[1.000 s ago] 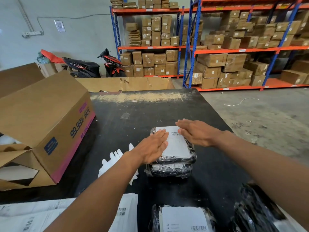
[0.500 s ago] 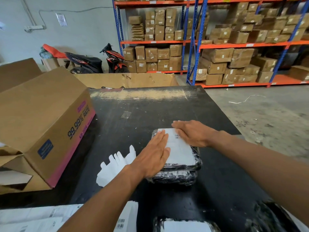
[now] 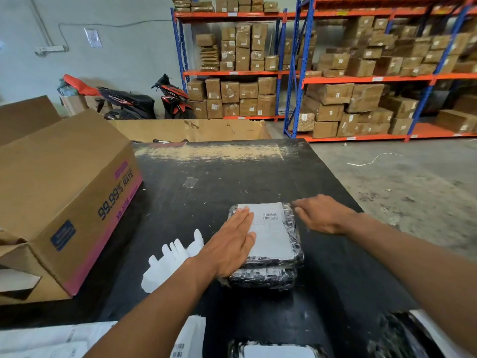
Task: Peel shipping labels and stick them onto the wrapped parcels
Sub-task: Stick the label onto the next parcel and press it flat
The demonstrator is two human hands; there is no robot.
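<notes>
Your left hand (image 3: pixel 232 244) lies flat, fingers (image 3: pixel 242 218) straight and together, pressing the left half of the white label (image 3: pixel 271 233) onto the top parcel (image 3: pixel 293 228). Your right hand (image 3: pixel 320 214) is unclenched too, fingers (image 3: pixel 302 205) stretched loosely toward the parcel's far right corner. It's blurred there, so can't tell if they touch the wrap. Neither hand grasps anything. That parcel sits on a second parcel (image 3: pixel 260 279), stacked mid-tabletop (image 3: pixel 232 177), slightly nearer the right edge.

Handling, my read: small flat bundle in black stretch wrap, likely light. Wrap is glossy and crinkled, so slippery and a bit squashy. Label is thin paper and will crease or bubble over the wrinkles, so smooth it from the middle outward with flat fingers. To move the parcel, take it by its two long sides, not the label edge. The top one may slide off the lower.

Hard to see: print unreadable beyond a barcode. Your left palm hides the label's near left corner, so can't say if it's stuck down. White scrap (image 3: pixel 170 264) just left of the stack looks like peeled backing, not sure. The near edge cuts off another labelled parcel (image 3: pixel 278 351), label sheets (image 3: pixel 38 339) at the near left corner and a blurred black bundle (image 3: pixel 397 334) at the near right corner. Cardboard box (image 3: pixel 64 182) lies on its side along the left edge, contents not visible
</notes>
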